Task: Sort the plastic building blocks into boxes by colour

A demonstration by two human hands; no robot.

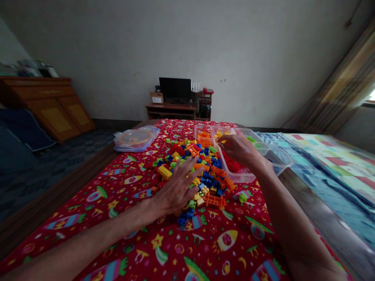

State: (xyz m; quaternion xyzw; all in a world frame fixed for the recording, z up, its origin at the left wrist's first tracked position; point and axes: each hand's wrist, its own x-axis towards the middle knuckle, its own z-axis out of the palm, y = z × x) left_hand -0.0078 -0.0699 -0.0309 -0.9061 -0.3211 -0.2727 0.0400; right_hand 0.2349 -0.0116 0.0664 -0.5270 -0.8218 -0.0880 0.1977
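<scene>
A pile of mixed plastic building blocks [207, 182], in blue, orange, yellow, green and red, lies on the table. My left hand [178, 187] rests over its near left side, fingers spread and touching the blocks. My right hand [238, 149] is above the clear plastic bins to the right, its fingers drawn together. A bit of yellow shows by those fingertips, too small to make out. The nearer bin [244, 178] contains red blocks [231, 162]. Farther back, orange blocks [204, 139] and yellow blocks [221, 134] sit in separate bins, with green ones [251, 139] to the right.
A red patterned cloth [187, 249] covers the table. Stacked clear lids [135, 138] lie at the back left. One green block [243, 198] is apart from the pile. A bed [331, 168] adjoins on the right. A monitor [175, 89] stands by the far wall.
</scene>
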